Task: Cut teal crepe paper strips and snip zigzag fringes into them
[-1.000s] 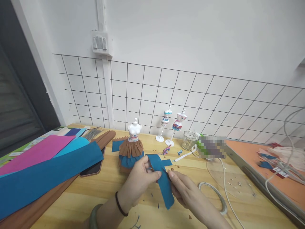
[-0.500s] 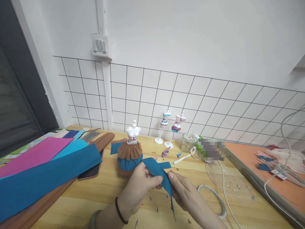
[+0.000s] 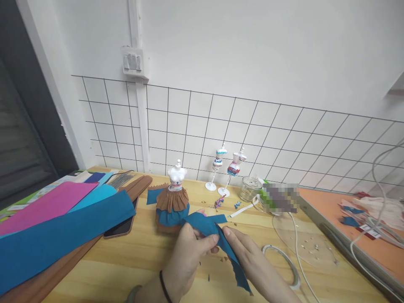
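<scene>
No text is legible — the tag (image 3: 370, 230) is apparently too small.

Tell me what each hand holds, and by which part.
A blue fabric strip: the left hand grips it toward its far end, the right hand by an edge near mid-length.

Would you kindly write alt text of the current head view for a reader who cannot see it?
A person's left hand and right hand hold a dark blue fabric strip above a pale wooden table. Beyond them stands a white mannequin torso in a ruffled brown and blue skirt, with two colourfully banded white mannequins on stands farther back.
</scene>
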A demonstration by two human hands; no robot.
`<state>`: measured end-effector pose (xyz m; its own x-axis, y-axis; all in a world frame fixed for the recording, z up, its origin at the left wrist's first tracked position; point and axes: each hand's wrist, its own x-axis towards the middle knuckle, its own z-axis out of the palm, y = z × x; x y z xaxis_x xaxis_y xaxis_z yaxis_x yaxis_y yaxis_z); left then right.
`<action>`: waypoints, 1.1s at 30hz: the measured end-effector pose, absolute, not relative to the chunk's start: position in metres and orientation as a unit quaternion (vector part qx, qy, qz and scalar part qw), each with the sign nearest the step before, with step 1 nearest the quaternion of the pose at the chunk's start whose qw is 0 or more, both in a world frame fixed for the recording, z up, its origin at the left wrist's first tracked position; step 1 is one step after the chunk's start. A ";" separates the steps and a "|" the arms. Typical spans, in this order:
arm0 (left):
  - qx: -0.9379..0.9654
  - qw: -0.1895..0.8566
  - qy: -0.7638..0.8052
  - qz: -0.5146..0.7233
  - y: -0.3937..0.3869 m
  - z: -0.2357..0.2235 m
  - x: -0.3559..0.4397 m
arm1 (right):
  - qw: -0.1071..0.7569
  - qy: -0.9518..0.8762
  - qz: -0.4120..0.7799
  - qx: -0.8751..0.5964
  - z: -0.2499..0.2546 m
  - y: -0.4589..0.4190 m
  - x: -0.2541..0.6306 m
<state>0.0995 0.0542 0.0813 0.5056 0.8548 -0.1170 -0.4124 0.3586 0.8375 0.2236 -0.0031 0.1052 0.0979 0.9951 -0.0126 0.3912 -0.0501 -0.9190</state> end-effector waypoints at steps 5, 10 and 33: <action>0.383 0.778 0.265 0.421 0.054 0.078 0.101 | 0.413 -0.564 0.376 -0.608 0.104 -0.002 0.225; 0.361 0.795 0.255 0.416 0.052 0.073 0.101 | 0.416 -0.557 0.366 -0.619 0.103 -0.001 0.226; 0.504 0.726 0.268 0.383 0.068 0.102 0.086 | 0.397 -0.521 0.441 -0.614 0.103 0.002 0.232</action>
<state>0.0863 0.0683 0.1020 0.5626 0.8267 -0.0026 -0.2868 0.1982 0.9373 0.2318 0.0016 0.1032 0.0681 0.9895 -0.1277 0.2900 -0.1421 -0.9464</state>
